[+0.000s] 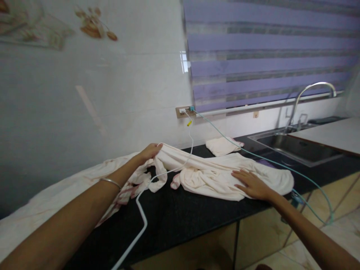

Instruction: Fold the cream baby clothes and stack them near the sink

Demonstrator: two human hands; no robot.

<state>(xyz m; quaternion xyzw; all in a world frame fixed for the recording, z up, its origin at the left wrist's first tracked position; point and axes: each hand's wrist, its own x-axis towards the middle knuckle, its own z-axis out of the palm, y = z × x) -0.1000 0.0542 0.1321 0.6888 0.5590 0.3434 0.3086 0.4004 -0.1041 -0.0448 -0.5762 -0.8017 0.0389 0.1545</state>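
A cream-coloured cloth garment (213, 174) lies crumpled on the black countertop (180, 217). My left hand (152, 151) grips one end of it and holds that end raised off the counter near the wall. Flat on the garment's right part rests my right hand (251, 184), its fingers spread. A white cable (143, 213) runs across the cloth, close to my left hand. More pale cloth with pinkish edges (70, 191) is spread on the counter under and beyond my left forearm.
A small folded cloth (223, 145) lies by the wall. White and green plugs sit in the wall socket (185, 111); a green cable (270, 161) loops over the counter's front edge. At the right are a sink (303, 148), a curved tap (295, 103) and a white board (332, 131).
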